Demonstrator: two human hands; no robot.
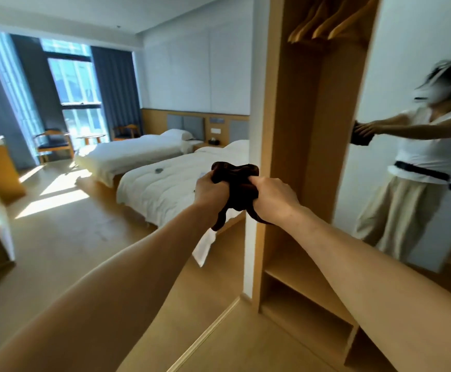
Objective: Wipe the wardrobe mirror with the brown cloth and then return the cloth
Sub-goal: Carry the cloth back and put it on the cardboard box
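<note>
Head view.

- Room: bedroom with a pale wood floor [66, 237], sunlit in patches near the window [76, 84]; blue-grey curtains [117, 84] hang on both sides of the glass.
- Furniture: two beds with white bedding, the nearer bed [165, 191] just beside the wardrobe side wall, the farther bed [133, 151] beyond it. A wooden chair [53, 142] stands by the window.
- A small dark item [159, 170] lies on the nearer bed, too small to identify.
- Wardrobe [291, 116]: open wooden compartment, with wooden hangers [326, 22] on the rail at the top and a shelf [294, 269] low down.
- Wardrobe mirror [412, 49]: to the right of the open compartment, showing a blurred reflection of the person with arms stretched forward.
- Brown cloth [236, 183]: bunched up, held in mid-air in front of the wardrobe's edge, apart from the mirror, one end hanging down between the wrists.
- Left hand [209, 190]: fingers curled, gripping the cloth's left side.
- Right hand [274, 200]: fingers curled, gripping its right side.
</note>
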